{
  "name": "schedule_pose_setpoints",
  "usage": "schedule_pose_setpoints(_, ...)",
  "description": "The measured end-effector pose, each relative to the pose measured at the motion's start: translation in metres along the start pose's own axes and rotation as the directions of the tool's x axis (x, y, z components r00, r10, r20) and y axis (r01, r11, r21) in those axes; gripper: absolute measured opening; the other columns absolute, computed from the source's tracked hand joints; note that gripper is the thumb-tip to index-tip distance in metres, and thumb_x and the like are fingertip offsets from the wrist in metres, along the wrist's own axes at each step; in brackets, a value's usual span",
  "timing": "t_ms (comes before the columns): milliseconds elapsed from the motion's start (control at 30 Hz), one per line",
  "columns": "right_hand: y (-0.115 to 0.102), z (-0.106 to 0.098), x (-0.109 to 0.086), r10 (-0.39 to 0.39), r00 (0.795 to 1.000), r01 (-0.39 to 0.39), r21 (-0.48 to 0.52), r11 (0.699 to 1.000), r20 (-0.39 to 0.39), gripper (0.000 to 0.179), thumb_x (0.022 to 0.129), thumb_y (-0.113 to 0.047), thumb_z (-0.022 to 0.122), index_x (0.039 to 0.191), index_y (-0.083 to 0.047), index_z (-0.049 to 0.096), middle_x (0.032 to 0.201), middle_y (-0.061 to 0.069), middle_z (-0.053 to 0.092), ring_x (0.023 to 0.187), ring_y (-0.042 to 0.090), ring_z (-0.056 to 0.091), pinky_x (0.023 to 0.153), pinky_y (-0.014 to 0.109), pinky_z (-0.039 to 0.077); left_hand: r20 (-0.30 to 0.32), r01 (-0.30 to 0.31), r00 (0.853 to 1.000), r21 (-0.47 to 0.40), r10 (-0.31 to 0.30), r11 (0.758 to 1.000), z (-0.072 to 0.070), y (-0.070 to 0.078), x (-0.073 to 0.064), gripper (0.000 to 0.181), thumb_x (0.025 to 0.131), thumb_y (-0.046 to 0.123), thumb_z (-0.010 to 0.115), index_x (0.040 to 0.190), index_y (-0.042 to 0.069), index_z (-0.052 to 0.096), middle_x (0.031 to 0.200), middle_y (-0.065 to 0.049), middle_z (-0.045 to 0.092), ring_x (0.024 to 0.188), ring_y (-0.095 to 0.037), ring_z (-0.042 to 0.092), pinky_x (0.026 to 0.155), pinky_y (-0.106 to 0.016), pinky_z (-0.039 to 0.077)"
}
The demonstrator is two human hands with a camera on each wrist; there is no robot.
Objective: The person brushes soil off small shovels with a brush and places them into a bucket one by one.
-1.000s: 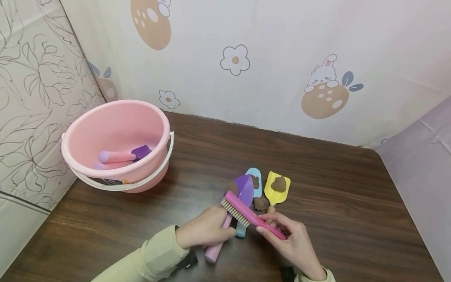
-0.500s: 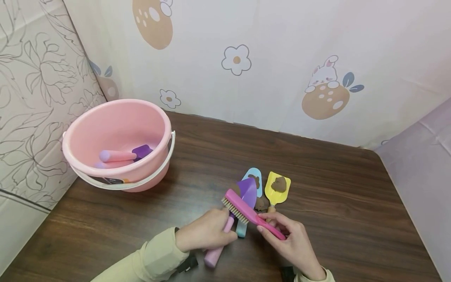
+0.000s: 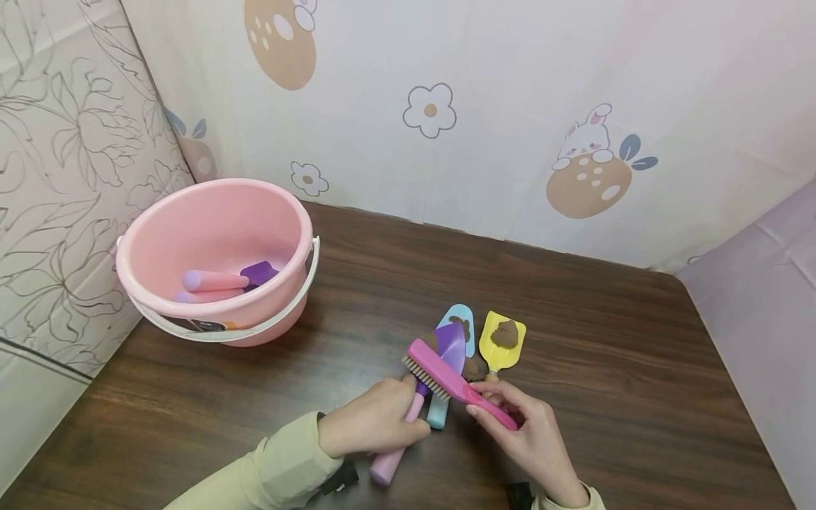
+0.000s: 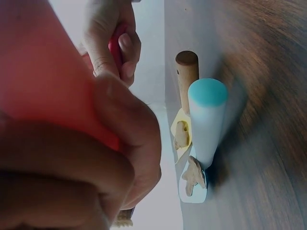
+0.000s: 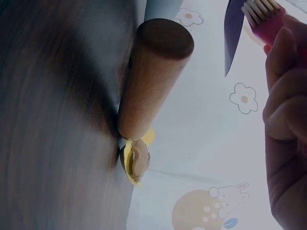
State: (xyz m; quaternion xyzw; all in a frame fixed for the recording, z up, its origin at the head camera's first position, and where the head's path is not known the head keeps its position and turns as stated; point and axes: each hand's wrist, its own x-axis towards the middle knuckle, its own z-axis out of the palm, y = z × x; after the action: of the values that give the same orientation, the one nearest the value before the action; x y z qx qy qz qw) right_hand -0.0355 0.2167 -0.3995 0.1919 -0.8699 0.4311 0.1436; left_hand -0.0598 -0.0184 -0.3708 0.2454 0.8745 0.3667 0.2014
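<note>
My left hand (image 3: pixel 372 418) grips the pink handle of a small garden trowel (image 3: pixel 455 343) with a purple blade. In my right hand (image 3: pixel 535 435), fingers and thumb pinch the handle of a pink brush (image 3: pixel 440 367), whose pale bristles face the trowel near the base of its blade. A brown patch shows beside the brush head, partly hidden. From the left wrist view, the trowel's handle (image 4: pixel 43 67) fills my left fist. The right wrist view catches the brush's bristles (image 5: pixel 259 10) close to the purple blade (image 5: pixel 233 33).
A light-blue shovel (image 3: pixel 458 312) and a yellow shovel (image 3: pixel 488 347) with a wooden handle (image 5: pixel 152 86) lie on the table, brown lumps on both. Another brown lump (image 3: pixel 472 369) sits between them. At left stands a pink bucket (image 3: pixel 210 202) holding pink-handled tools (image 3: pixel 217 281).
The trowel blade has shifted slightly right and turned a little under the brush. The brush head has tilted a bit; both hands stay in nearly the same place.
</note>
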Motion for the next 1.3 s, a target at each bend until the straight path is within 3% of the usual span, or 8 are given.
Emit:
schedule_pose_setpoints(367, -0.007, 0.0, 0.003, -0.015, 0.998, 0.012, -0.048, 0.999, -0.059, 0.042, 0.063, 0.009, 0.082, 0.098, -0.01, 0.069, 0.065, -0.006, 0.062, 0.054, -0.003, 0.054, 0.048, 0.012, 0.039, 0.011, -0.006, 1.0, -0.031, 0.006, 1.0, -0.001, 0.001, -0.002, 0.024, 0.076, 0.02, 0.067, 0.085, 0.01, 0.047, 0.063, 0.006, 0.044, 0.048, -0.002, 0.045, 0.042, -0.02, 0.039)
schedule_pose_setpoints(533, -0.008, -0.001, 0.003, 0.029, 0.995, -0.038, -0.095, 0.995, -0.091, 0.041, 0.064, 0.004, 0.083, 0.098, -0.016, 0.069, 0.065, -0.01, 0.059, 0.052, -0.003, 0.049, 0.045, 0.011, 0.035, 0.015, -0.001, 1.0, -0.032, 0.001, 1.0, -0.001, 0.001, -0.002, 0.024, 0.076, 0.021, 0.067, 0.085, 0.011, 0.047, 0.063, 0.007, 0.044, 0.048, -0.001, 0.045, 0.042, -0.02, 0.04)
schedule_pose_setpoints(667, -0.007, -0.005, 0.005, 0.012, 0.991, -0.034, -0.162, 0.986, -0.135, 0.039, 0.066, 0.0, 0.084, 0.097, -0.016, 0.069, 0.065, -0.011, 0.058, 0.051, -0.003, 0.045, 0.045, 0.011, 0.033, 0.017, -0.007, 1.0, -0.026, 0.007, 1.0, -0.002, 0.001, -0.004, 0.023, 0.076, 0.021, 0.067, 0.084, 0.012, 0.047, 0.063, 0.007, 0.043, 0.049, -0.001, 0.044, 0.042, -0.02, 0.04)
schedule_pose_setpoints(767, -0.004, -0.012, 0.006, 0.045, 0.97, -0.105, -0.243, 0.964, -0.24, 0.037, 0.066, 0.0, 0.084, 0.097, -0.012, 0.068, 0.062, -0.008, 0.055, 0.048, -0.005, 0.04, 0.043, 0.013, 0.03, 0.022, -0.03, 0.999, -0.033, 0.031, 0.999, -0.003, 0.001, -0.007, 0.023, 0.076, 0.019, 0.066, 0.082, 0.011, 0.045, 0.062, 0.008, 0.041, 0.048, 0.0, 0.042, 0.04, -0.018, 0.038)
schedule_pose_setpoints(833, -0.003, -0.018, 0.007, 0.11, 0.94, -0.203, -0.268, 0.942, -0.323, 0.037, 0.066, 0.0, 0.084, 0.097, -0.01, 0.067, 0.061, -0.007, 0.053, 0.046, -0.005, 0.036, 0.041, 0.014, 0.028, 0.027, -0.042, 0.999, -0.046, 0.043, 0.998, -0.004, 0.002, -0.009, 0.023, 0.076, 0.018, 0.065, 0.083, 0.011, 0.045, 0.062, 0.008, 0.041, 0.046, 0.001, 0.042, 0.039, -0.017, 0.038)
schedule_pose_setpoints(900, -0.002, -0.021, 0.007, 0.186, 0.909, -0.29, -0.246, 0.925, -0.373, 0.036, 0.068, 0.0, 0.083, 0.098, -0.008, 0.066, 0.06, -0.006, 0.052, 0.044, -0.006, 0.036, 0.04, 0.015, 0.028, 0.023, -0.05, 0.998, -0.054, 0.051, 0.997, -0.005, 0.003, -0.01, 0.023, 0.075, 0.017, 0.065, 0.084, 0.01, 0.045, 0.062, 0.008, 0.041, 0.046, 0.001, 0.042, 0.039, -0.017, 0.038)
schedule_pose_setpoints(967, -0.003, -0.023, 0.007, 0.235, 0.894, -0.331, -0.21, 0.92, -0.381, 0.035, 0.069, -0.001, 0.083, 0.099, -0.009, 0.066, 0.06, -0.006, 0.052, 0.043, -0.005, 0.037, 0.039, 0.015, 0.029, 0.014, -0.051, 0.999, -0.058, 0.052, 0.997, -0.006, 0.003, -0.01, 0.024, 0.075, 0.018, 0.065, 0.086, 0.01, 0.045, 0.062, 0.008, 0.041, 0.047, 0.001, 0.043, 0.039, -0.017, 0.039)
schedule_pose_setpoints(1300, -0.009, -0.007, 0.005, 0.244, 0.932, -0.273, -0.076, 0.959, -0.27, 0.041, 0.066, 0.004, 0.083, 0.1, -0.012, 0.067, 0.059, -0.007, 0.053, 0.043, -0.004, 0.037, 0.039, 0.015, 0.03, -0.01, -0.032, 0.999, -0.078, 0.031, 0.996, -0.009, 0.001, -0.01, 0.024, 0.076, 0.019, 0.065, 0.085, 0.01, 0.045, 0.064, 0.007, 0.042, 0.049, -0.001, 0.043, 0.041, -0.02, 0.039)
